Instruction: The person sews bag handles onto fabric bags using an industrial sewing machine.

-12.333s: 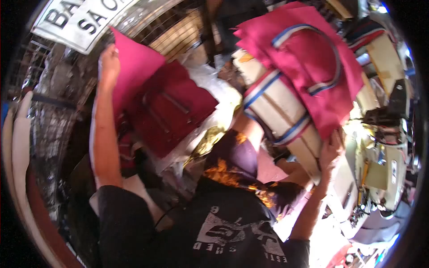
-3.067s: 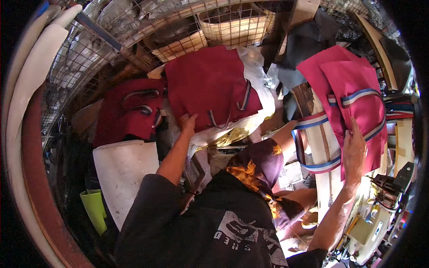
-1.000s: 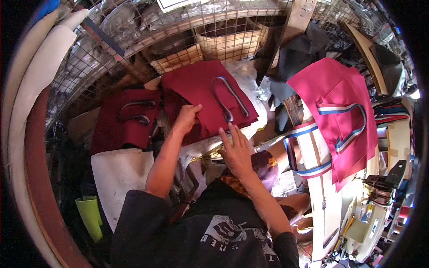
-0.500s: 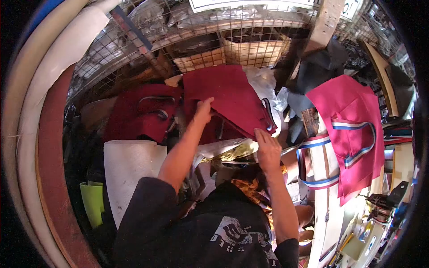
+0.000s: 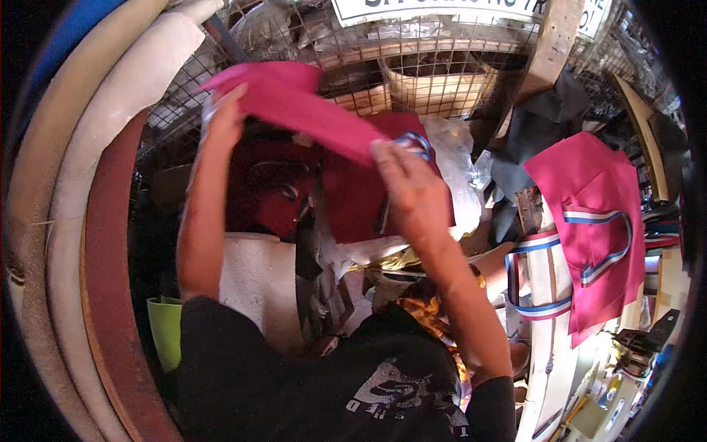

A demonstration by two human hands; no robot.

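A maroon fabric panel (image 5: 294, 107) is raised and stretched between my hands, slightly blurred by motion. My left hand (image 5: 227, 118) grips its left end, fingers closed on the edge. At the lower right corner, my right hand (image 5: 409, 180) pinches the same panel. Next to that hand shows a bit of striped strap (image 5: 417, 143). Beneath lies a dark maroon fabric stack (image 5: 353, 195), partly covered by my right hand and the lifted panel. Left of the stack rests another dark maroon piece (image 5: 258, 199) with strap handles.
To the right, a bright maroon panel (image 5: 600, 177) with a white-and-blue striped strap (image 5: 626, 228) hangs over a pale wooden beam (image 5: 541, 291). Wire mesh (image 5: 353, 51) runs along the back. Tall material rolls (image 5: 110, 125) stand at left, beside a white roll (image 5: 261, 287).
Both hands have lifted a maroon panel off the stack, up and to the left. The left hand moved far left and higher. More of the sign at the top now shows.
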